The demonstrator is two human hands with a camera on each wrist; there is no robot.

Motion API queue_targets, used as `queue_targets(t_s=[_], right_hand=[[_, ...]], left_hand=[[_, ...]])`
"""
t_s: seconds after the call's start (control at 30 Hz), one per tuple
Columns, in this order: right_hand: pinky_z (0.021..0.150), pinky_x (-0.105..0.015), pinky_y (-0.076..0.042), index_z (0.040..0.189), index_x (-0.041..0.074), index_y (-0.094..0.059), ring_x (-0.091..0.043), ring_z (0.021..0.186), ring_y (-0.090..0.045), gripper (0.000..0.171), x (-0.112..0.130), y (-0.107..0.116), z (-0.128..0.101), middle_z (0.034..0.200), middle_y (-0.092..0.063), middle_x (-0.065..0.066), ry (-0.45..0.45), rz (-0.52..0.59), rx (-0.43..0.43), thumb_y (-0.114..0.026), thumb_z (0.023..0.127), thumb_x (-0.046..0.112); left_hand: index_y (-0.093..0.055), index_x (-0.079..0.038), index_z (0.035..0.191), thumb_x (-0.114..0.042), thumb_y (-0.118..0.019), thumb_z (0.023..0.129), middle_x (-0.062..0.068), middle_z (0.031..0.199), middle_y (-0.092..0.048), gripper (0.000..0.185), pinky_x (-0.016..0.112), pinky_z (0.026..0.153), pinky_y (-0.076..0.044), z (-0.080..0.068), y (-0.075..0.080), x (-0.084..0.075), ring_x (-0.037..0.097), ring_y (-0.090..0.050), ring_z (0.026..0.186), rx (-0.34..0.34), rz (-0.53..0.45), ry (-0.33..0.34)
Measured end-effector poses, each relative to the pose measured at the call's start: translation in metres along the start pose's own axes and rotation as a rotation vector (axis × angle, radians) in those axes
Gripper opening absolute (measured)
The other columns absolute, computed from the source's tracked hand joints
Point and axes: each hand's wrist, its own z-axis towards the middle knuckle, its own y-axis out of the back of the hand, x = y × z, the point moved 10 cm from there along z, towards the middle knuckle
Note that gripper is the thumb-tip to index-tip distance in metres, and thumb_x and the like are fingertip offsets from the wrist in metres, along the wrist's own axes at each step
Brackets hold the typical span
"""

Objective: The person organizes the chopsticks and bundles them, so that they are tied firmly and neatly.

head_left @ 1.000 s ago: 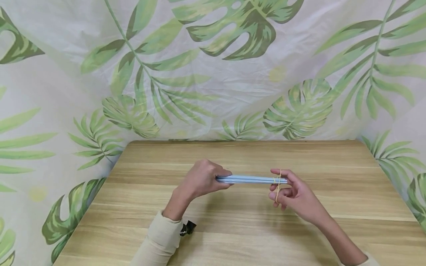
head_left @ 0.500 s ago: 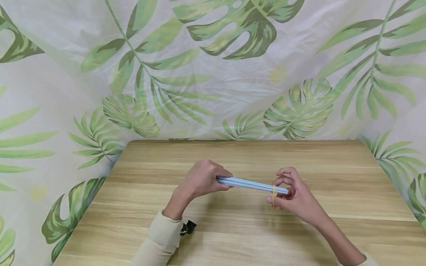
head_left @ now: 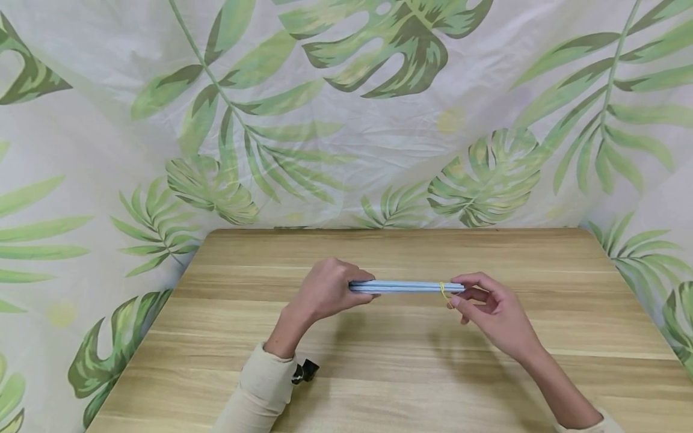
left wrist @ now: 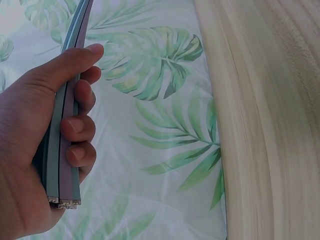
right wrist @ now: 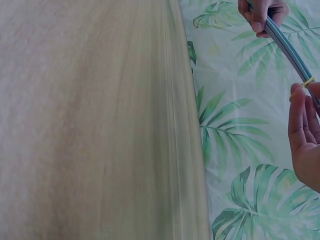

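Observation:
My left hand grips one end of a bundle of pale blue strips, held level above the table. In the left wrist view, thumb and curled fingers wrap the strips, whose profiled, cut ends show below the palm. A yellow rubber band circles the bundle near its right end, with a slack loop hanging down. My right hand is at that end, thumb and fingertips pinching the band's loop. The right wrist view shows the band on the strips, right at the fingertips of the right hand.
The wood-grain table spans below both hands. A leaf-printed cloth hangs behind it and at both sides. At the left sleeve cuff sits a small black device.
The band, earlier stretched across the right fingers, now sits on the bundle with a smaller loop. The bundle's right end dipped, then rose level. The right hand shifted slightly rightward; the left stayed.

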Motion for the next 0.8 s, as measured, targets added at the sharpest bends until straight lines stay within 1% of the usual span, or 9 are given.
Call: queue_targets(t_s=[0.07, 0.17, 0.27, 0.37, 0.57, 0.7, 0.8], right_hand=[[0.068, -0.026, -0.061, 0.126, -0.006, -0.066, -0.006, 0.092, -0.073, 0.028, 0.001, 0.005, 0.0, 0.111, -0.074, 0.0, 0.008, 0.024, -0.055, -0.069, 0.098, -0.01], [0.071, -0.023, -0.061, 0.125, -0.006, -0.068, -0.006, 0.097, -0.071, 0.028, 0.003, 0.012, -0.001, 0.111, -0.073, 0.0, 0.018, 0.048, -0.129, -0.069, 0.097, -0.012], [0.073, -0.021, -0.061, 0.124, -0.005, -0.069, -0.006, 0.1, -0.07, 0.029, 0.005, 0.016, -0.001, 0.111, -0.073, 0.002, 0.028, 0.062, -0.158, -0.07, 0.095, -0.013], [0.076, -0.02, -0.061, 0.125, -0.005, -0.069, -0.007, 0.101, -0.07, 0.031, 0.005, 0.015, 0.0, 0.112, -0.073, 0.002, 0.037, 0.059, -0.141, -0.071, 0.095, -0.014], [0.082, -0.021, -0.061, 0.126, -0.005, -0.07, -0.005, 0.107, -0.071, 0.035, 0.004, 0.006, 0.0, 0.116, -0.074, 0.002, 0.052, -0.021, -0.071, -0.075, 0.093, -0.012], [0.084, -0.021, -0.06, 0.126, -0.003, -0.071, -0.006, 0.113, -0.07, 0.037, 0.004, 0.003, -0.001, 0.121, -0.073, 0.007, 0.061, -0.057, -0.065, -0.077, 0.09, -0.012], [0.084, -0.021, -0.06, 0.124, -0.001, -0.073, -0.005, 0.113, -0.071, 0.037, 0.007, 0.001, -0.001, 0.122, -0.073, 0.009, 0.079, -0.077, -0.067, -0.078, 0.089, -0.013]], left_hand=[[-0.085, -0.021, 0.094, -0.025, -0.09, 0.086, -0.011, 0.077, -0.076, 0.01, 0.014, 0.058, -0.042, 0.0, 0.001, 0.001, -0.004, -0.048, 0.06, -0.003, -0.001, 0.009], [-0.086, -0.021, 0.096, -0.025, -0.09, 0.087, -0.01, 0.083, -0.079, 0.011, 0.015, 0.059, -0.044, 0.0, 0.002, 0.002, -0.004, -0.052, 0.061, -0.007, -0.012, 0.028], [-0.086, -0.022, 0.096, -0.026, -0.09, 0.087, -0.01, 0.084, -0.08, 0.011, 0.015, 0.059, -0.044, 0.001, 0.003, 0.003, -0.004, -0.053, 0.062, -0.008, -0.026, 0.041], [-0.085, -0.022, 0.096, -0.027, -0.09, 0.087, -0.011, 0.082, -0.079, 0.011, 0.015, 0.059, -0.043, 0.001, 0.002, 0.002, -0.004, -0.051, 0.061, -0.004, -0.035, 0.04], [-0.084, -0.022, 0.093, -0.027, -0.091, 0.086, -0.012, 0.077, -0.075, 0.011, 0.014, 0.059, -0.041, 0.002, 0.0, -0.002, -0.004, -0.048, 0.06, 0.001, -0.026, 0.02], [-0.084, -0.022, 0.094, -0.027, -0.091, 0.086, -0.013, 0.078, -0.076, 0.011, 0.014, 0.06, -0.042, 0.002, -0.002, -0.004, -0.004, -0.049, 0.061, 0.002, -0.019, 0.014], [-0.084, -0.022, 0.093, -0.028, -0.09, 0.087, -0.013, 0.079, -0.076, 0.011, 0.013, 0.061, -0.043, 0.002, -0.003, -0.005, -0.005, -0.05, 0.061, 0.01, -0.012, 0.013]])
